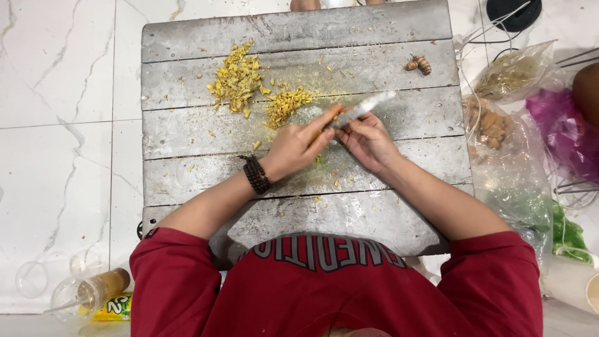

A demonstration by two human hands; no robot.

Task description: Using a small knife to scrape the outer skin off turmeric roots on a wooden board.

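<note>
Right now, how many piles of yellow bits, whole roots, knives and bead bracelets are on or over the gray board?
Yellow piles: 2
Whole roots: 1
Knives: 1, in the right hand
Bead bracelets: 1, on the left wrist
Total: 5

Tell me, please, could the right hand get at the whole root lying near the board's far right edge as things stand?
Probably yes. The root lies alone on bare board, with nothing between it and the right hand. But that hand holds a knife, so its grip is taken.
</note>
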